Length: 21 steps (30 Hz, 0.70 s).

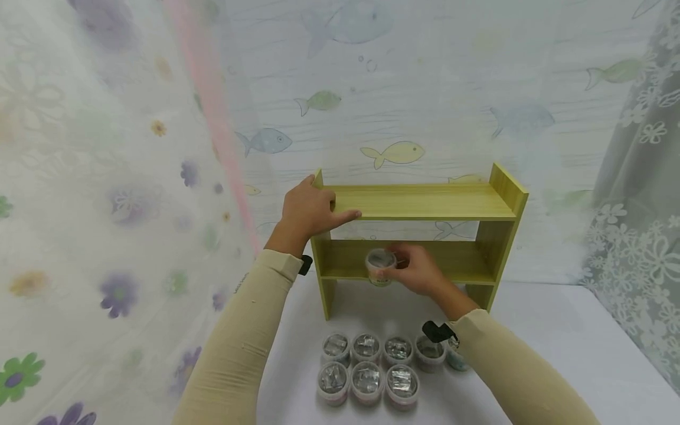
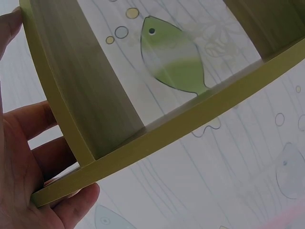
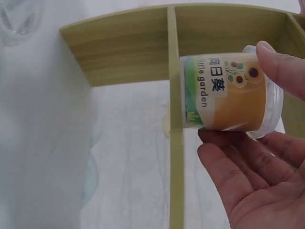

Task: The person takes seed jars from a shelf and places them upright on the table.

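My left hand (image 1: 310,208) grips the upper left corner of a small yellow-green wooden shelf (image 1: 419,202). In the left wrist view, its fingers (image 2: 35,119) lie along the outer side panel, with the thumb round the board's edge. My right hand (image 1: 417,270) holds a small lidded plastic tub (image 1: 379,270) at the front edge of the lower board. The right wrist view shows the tub's orange and green label (image 3: 224,93), with sunflowers and "little garden". There the thumb is near the lid on one side and the fingers are on the other.
Several similar clear-lidded tubs (image 1: 366,381) stand in two rows on the white tabletop (image 1: 547,342), in front of the shelf. My right forearm partly covers the rightmost tub (image 1: 458,357). A fish-patterned curtain (image 1: 451,88) hangs behind, and a flowered one (image 1: 117,206) at the left.
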Tool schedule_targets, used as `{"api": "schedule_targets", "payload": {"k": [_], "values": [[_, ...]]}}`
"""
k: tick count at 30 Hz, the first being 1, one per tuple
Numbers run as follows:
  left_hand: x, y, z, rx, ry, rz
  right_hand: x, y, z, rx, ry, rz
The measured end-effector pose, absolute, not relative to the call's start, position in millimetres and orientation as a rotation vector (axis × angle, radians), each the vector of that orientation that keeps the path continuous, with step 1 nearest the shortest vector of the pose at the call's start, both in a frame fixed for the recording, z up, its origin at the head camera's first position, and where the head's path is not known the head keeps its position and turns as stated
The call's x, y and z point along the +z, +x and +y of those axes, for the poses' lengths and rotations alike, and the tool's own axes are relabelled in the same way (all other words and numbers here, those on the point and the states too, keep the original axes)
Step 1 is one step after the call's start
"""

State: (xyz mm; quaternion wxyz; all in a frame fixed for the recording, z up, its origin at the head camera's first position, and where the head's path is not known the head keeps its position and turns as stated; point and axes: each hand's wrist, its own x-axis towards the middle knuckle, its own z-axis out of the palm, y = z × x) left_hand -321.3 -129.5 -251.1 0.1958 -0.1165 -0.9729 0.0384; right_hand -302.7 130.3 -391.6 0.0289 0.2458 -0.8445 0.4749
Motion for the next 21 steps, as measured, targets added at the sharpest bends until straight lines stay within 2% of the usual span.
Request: {"api": "schedule_targets", "payload": {"k": [21], "values": [[-252,-322,-130,0.050,-0.320,-2.747,-406,-267,163,1.486,0.779,-2.561]]}}
